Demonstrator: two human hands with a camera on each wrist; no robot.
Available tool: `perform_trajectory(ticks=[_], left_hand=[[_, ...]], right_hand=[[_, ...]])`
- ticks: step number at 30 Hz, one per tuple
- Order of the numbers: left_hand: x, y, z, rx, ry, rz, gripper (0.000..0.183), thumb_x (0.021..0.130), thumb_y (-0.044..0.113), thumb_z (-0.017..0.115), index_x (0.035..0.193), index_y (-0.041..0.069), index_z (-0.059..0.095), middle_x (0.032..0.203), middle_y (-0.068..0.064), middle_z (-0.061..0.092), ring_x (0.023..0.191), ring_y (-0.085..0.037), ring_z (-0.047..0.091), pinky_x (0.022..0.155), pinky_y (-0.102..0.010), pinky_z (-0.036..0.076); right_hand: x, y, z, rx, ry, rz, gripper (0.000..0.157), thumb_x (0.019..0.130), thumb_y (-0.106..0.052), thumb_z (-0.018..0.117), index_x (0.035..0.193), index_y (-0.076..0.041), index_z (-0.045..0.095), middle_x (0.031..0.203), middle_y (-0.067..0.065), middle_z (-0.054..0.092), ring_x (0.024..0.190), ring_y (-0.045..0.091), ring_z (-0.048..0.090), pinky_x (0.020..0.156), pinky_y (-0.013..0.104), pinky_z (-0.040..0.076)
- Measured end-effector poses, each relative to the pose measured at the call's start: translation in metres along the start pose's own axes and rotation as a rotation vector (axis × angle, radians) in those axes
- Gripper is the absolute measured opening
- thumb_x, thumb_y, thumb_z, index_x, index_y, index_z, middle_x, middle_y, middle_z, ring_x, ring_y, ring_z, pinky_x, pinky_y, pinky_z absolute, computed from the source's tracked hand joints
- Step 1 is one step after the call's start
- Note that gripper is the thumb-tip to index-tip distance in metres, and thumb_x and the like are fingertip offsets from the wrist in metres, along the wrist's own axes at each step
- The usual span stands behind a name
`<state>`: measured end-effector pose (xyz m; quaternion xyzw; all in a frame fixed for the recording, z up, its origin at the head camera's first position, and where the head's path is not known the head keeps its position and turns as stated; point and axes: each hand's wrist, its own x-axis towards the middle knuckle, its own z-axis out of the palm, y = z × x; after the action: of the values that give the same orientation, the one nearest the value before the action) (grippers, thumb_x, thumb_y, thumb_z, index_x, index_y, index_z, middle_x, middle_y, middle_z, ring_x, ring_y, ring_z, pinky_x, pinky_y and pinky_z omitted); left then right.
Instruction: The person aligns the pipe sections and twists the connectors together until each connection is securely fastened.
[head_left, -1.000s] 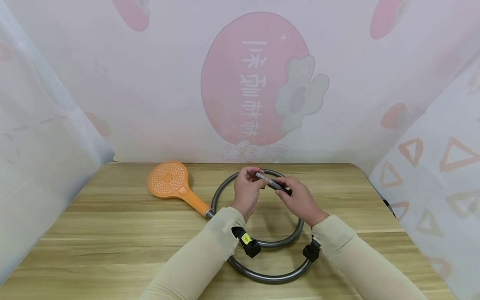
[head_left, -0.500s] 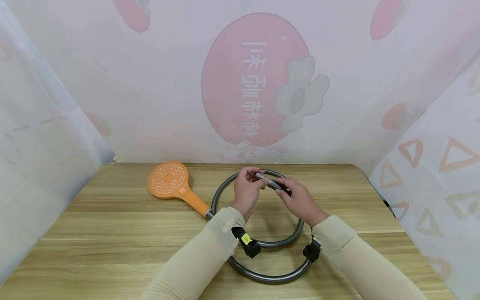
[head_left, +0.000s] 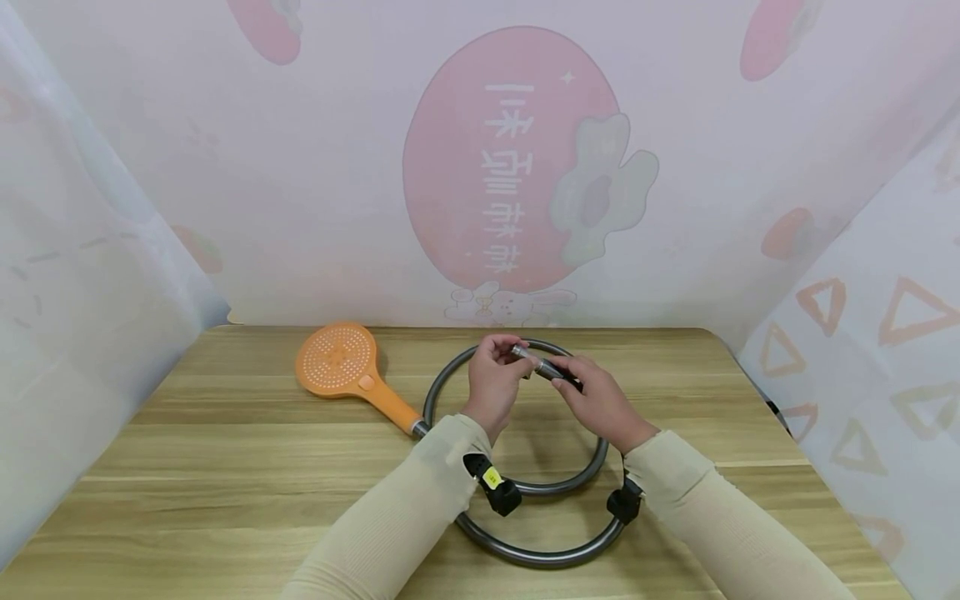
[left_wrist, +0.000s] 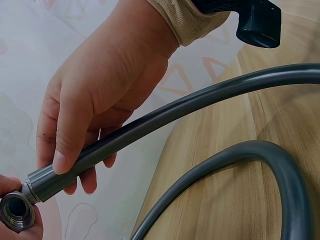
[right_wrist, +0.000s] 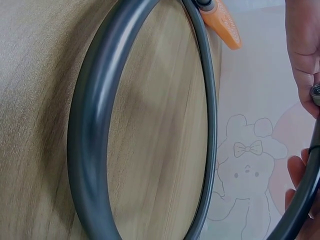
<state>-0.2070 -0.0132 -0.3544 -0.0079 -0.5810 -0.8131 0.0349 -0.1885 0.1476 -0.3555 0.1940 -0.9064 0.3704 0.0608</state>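
Note:
An orange hand shower [head_left: 335,360] lies on the table, its handle joined to a dark grey shower hose [head_left: 551,558]. My left hand [head_left: 497,379] pinches the silver metal fitting [left_wrist: 16,212] at the hose's free end between thumb and fingers. Just behind that fitting, my right hand [head_left: 600,400] grips the hose, thumb on one side and fingers curled beneath, as the left wrist view shows. The fitting's round threaded opening shows in that same view. Both hands are raised over the table, close together.
The hose lies in a large loop on the wooden table [head_left: 225,500], running under both forearms. Pale printed curtains [head_left: 697,167] stand behind the table and at both sides. Black wrist cameras [head_left: 504,497] hang under the cuffs, near the hose.

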Motion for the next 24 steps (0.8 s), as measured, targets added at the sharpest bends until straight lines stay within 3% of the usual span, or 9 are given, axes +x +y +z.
perform_trajectory(ticks=[9, 18, 24], left_hand=[[0.0003, -0.0015, -0.0009, 0.002, -0.003, 0.008, 0.032, 0.081, -0.009, 0.069, 0.107, 0.001, 0.055, 0.114, -0.02, 0.06, 0.086, -0.015, 0.057, 0.068, -0.023, 0.05], [0.0015, -0.0036, -0.0019, 0.014, -0.01, 0.007, 0.031, 0.082, -0.008, 0.069, 0.108, 0.0, 0.054, 0.104, -0.007, 0.062, 0.086, -0.016, 0.057, 0.069, -0.023, 0.05], [0.0018, -0.0033, -0.0023, 0.009, -0.013, 0.009, 0.031, 0.082, -0.009, 0.068, 0.107, 0.001, 0.055, 0.109, -0.015, 0.061, 0.086, -0.016, 0.057, 0.068, -0.024, 0.05]], right_hand=[[0.0008, 0.0014, 0.0, 0.017, -0.021, 0.009, 0.035, 0.1, -0.01, 0.053, 0.134, -0.002, 0.054, 0.117, 0.016, 0.057, 0.092, 0.021, 0.057, 0.075, 0.036, 0.049], [0.0013, 0.0038, 0.0004, 0.022, -0.036, 0.009, 0.035, 0.101, -0.012, 0.051, 0.135, -0.003, 0.053, 0.121, 0.016, 0.057, 0.097, 0.023, 0.057, 0.078, 0.037, 0.049], [0.0014, 0.0044, 0.0013, 0.017, -0.03, 0.007, 0.036, 0.1, -0.012, 0.051, 0.135, -0.003, 0.052, 0.121, 0.017, 0.056, 0.098, 0.024, 0.058, 0.079, 0.039, 0.049]])
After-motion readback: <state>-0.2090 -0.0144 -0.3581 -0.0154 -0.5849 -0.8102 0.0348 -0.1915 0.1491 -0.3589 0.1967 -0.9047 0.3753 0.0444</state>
